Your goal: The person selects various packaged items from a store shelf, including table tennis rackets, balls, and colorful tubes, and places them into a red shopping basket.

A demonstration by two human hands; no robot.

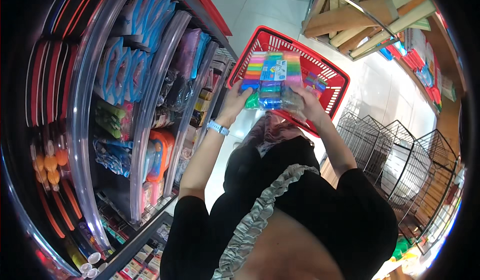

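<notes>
Both my hands grip a clear plastic pack of modelling clay sticks [273, 79] in many colours, with a blue printed label on its upper face. My left hand [236, 102], below a pale blue wristwatch, holds the pack's left edge, the thumb on top. At the right edge, my right hand [309, 102] has its thumb over the wrap. Beneath the pack stands a red plastic shopping basket [339, 79] with slotted walls. Inside the basket, partly hidden by the pack, lies another small multicoloured package [316, 82].
Shop shelves [140, 130] with clear plastic edge strips run along my left, stocked with bagged goods. A bin of wooden pieces [360, 17] stands at the upper right. Black wire baskets [393, 167] are at my right. Pale floor tiles [258, 2] extend past the basket.
</notes>
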